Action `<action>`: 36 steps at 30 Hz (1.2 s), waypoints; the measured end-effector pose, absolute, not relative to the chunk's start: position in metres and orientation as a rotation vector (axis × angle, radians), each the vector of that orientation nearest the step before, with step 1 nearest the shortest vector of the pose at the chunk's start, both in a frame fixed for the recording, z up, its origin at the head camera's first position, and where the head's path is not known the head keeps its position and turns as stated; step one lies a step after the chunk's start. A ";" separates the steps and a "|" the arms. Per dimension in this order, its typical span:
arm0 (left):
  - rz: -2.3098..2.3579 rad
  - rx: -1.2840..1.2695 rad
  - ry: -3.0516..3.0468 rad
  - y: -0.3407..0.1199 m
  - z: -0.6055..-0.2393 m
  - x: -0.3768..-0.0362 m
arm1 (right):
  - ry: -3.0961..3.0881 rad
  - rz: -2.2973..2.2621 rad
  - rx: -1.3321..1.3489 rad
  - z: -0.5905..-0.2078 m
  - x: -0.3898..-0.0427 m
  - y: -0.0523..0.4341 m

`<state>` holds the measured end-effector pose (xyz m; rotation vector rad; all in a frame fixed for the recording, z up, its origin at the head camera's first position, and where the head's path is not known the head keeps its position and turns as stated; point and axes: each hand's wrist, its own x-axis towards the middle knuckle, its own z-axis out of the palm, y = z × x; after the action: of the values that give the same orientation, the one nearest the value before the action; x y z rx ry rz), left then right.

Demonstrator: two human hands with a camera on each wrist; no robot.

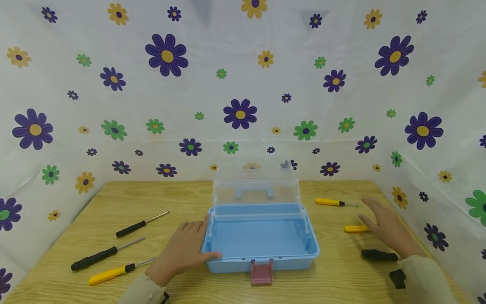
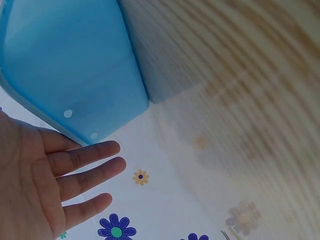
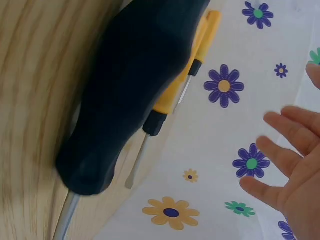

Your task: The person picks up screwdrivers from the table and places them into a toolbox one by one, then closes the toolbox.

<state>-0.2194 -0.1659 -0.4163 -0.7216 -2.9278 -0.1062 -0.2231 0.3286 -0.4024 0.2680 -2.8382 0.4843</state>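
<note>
Hiding yellow screwdriver [image 1: 355, 229] partly, spread right hand [image 1: 385, 230]; left hand [image 1: 182, 251] flat against toolbox [image 1: 262, 249]

Beside our left hand [image 1: 182, 251] the open blue toolbox [image 1: 262, 249] blocks passage; bare table [image 1: 182, 198] lies ahead. Screwdrivers [image 1: 336, 203] crowd around our right hand [image 1: 383, 230].

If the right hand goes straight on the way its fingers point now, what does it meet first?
The right hand points up-left over the table. Probably it would first meet the yellow-handled screwdriver lying just beyond its fingers; its height above the table is unclear.
</note>
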 end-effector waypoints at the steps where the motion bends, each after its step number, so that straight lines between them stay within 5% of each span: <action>1: -0.102 -0.724 -2.930 -0.166 -0.416 -0.220 | -2.858 0.483 0.272 -0.403 -0.224 0.330; 36: -0.081 -0.697 -2.955 -0.164 -0.416 -0.217 | -3.083 0.315 0.660 -0.412 -0.257 0.354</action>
<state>-0.2166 -0.1639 -0.4159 -0.6966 -2.9548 -0.0807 -0.2566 0.3541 -0.4120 0.6602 -3.0825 0.3153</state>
